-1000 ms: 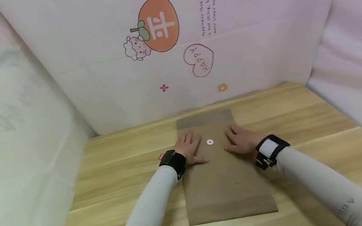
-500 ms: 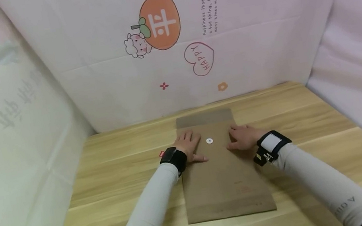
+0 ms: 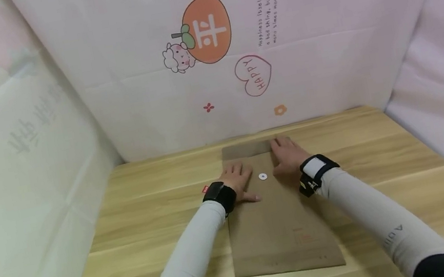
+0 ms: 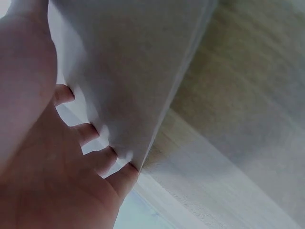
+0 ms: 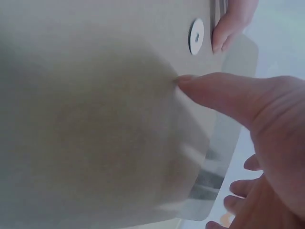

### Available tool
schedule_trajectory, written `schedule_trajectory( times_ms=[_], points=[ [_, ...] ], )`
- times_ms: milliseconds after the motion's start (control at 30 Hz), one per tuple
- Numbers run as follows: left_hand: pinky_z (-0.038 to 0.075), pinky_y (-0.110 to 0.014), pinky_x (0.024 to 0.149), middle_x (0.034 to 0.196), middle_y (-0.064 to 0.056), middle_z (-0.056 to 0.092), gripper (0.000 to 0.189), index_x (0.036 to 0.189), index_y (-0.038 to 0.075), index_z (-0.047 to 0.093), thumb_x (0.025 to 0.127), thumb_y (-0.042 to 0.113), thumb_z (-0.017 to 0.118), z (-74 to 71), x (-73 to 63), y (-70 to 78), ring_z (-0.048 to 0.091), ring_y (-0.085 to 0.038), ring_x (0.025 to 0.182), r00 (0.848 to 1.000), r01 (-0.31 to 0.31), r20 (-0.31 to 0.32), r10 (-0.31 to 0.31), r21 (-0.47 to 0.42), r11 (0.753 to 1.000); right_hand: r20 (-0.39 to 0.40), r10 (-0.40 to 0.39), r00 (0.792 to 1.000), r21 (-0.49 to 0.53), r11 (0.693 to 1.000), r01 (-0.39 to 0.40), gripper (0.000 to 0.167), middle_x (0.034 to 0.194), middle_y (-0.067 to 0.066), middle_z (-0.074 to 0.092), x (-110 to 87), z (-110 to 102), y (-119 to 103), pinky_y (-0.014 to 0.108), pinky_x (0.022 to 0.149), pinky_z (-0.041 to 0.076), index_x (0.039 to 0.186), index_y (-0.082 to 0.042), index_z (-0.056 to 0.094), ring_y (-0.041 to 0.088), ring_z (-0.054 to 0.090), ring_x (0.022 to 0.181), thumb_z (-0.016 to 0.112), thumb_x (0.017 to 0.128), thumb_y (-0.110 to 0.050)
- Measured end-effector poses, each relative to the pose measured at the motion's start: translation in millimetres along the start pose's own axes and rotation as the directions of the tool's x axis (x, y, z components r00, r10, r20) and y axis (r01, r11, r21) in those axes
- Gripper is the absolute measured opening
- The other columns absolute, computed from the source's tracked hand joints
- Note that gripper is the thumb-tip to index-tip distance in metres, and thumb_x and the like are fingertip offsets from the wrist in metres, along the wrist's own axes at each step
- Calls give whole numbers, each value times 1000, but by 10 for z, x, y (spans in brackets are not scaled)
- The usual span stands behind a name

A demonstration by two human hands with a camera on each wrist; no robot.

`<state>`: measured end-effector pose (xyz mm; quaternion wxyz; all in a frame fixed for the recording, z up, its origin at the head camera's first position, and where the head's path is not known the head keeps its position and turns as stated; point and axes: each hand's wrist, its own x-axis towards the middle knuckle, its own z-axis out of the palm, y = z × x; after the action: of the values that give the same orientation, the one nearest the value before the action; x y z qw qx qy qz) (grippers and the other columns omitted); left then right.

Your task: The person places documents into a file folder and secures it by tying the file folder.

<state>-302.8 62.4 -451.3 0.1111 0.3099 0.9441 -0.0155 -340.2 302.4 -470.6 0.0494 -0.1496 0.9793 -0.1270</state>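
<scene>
Two unclenched grips, left hand (image 3: pixel 236 183) and right hand (image 3: pixel 288 156), are resting on the flat brown paper envelope (image 3: pixel 274 223), pinching nothing, uneven pressure possibly creasing its darker paper flap (image 3: pixel 246 150).

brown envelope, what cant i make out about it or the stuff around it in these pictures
- Inside of the envelope: head view, hidden by its front.
- Paper under the left hand: head view, covered by the hand itself.
- Orange print: head view, too small and faint to read.
- Red tag: head view, its marks too small.
- Wall writing: head view, cut off by the top edge.
</scene>
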Motion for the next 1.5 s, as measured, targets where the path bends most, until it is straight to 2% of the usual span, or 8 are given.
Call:
schedule_trajectory(
  times_ms=[167, 300, 567, 733, 867, 1000, 1200, 1500],
  points=[
    [23, -45, 123, 163, -18, 29, 100, 160, 18, 34, 84, 75, 66, 112, 98, -37, 24, -37, 152, 1000, -7, -14, 7, 18, 1000, 24, 22, 999, 4, 1000, -22, 104, 164, 35, 11, 123, -11, 48, 61, 122, 12, 159, 10, 14, 51, 13, 152, 78, 88, -32],
    [21, -46, 124, 166, -19, 25, 100, 162, 21, 32, 84, 75, 65, 86, 59, -36, 21, -38, 153, 1000, -8, -3, 8, 5, 1000, 18, 6, 1000, -16, 1000, -6, 102, 163, 34, 18, 151, -45, 35, 62, 122, 13, 157, 11, 18, 49, 15, 152, 76, 89, -38],
    [21, -50, 124, 166, -21, 23, 90, 162, 31, 32, 88, 68, 66, 1, -17, 7, 21, -43, 153, 1000, -14, 5, 14, -39, 999, -53, -21, 998, -116, 993, 15, 93, 153, 31, 39, 102, -27, -54, 64, 120, 17, 153, 8, 33, 48, 33, 144, 80, 87, -37],
    [22, -52, 123, 166, -23, 23, 90, 162, 32, 31, 88, 69, 65, 9, -10, 23, 21, -45, 152, 1000, -20, 11, 20, -33, 999, -126, -106, 986, -197, 977, 80, 71, 141, 26, 54, 1, 12, -103, 67, 116, 25, 143, 3, 51, 46, 46, 135, 82, 86, -27],
    [18, -53, 124, 167, -23, 20, 91, 163, 32, 28, 88, 72, 62, 71, 39, 6, 18, -45, 153, 1000, -14, 20, 15, -7, 1000, -152, -176, 973, -239, 961, 137, 53, 134, 22, 60, -72, 60, -118, 63, 109, 39, 137, -1, 58, 42, 55, 126, 74, 90, -16],
    [15, -53, 125, 168, -22, 17, 95, 164, 34, 22, 87, 77, 57, 182, 122, -33, 15, -45, 154, 1000, -9, 25, 8, 28, 1000, -165, -213, 963, -238, 956, 171, 46, 135, 21, 61, -143, 95, -129, 58, 102, 47, 139, -2, 57, 41, 59, 122, 68, 95, -11],
    [21, -55, 123, 168, -17, 22, 96, 164, 36, 21, 86, 80, 54, 333, 204, -83, 21, -45, 152, 1000, -29, -2, 29, 71, 997, -171, -224, 959, -269, 947, 173, 42, 133, 19, 62, -225, 125, -166, 59, 99, 49, 143, -6, 58, 40, 60, 121, 62, 101, -12],
    [23, -57, 122, 168, -9, 25, 94, 164, 30, 24, 88, 77, 53, 409, 235, -101, 24, -41, 152, 993, -85, -74, 94, 115, 990, -131, -212, 968, -338, 928, 158, 41, 137, 18, 61, -227, 186, -157, 60, 102, 46, 143, -9, 59, 41, 59, 123, 59, 102, -14]
  ],
)
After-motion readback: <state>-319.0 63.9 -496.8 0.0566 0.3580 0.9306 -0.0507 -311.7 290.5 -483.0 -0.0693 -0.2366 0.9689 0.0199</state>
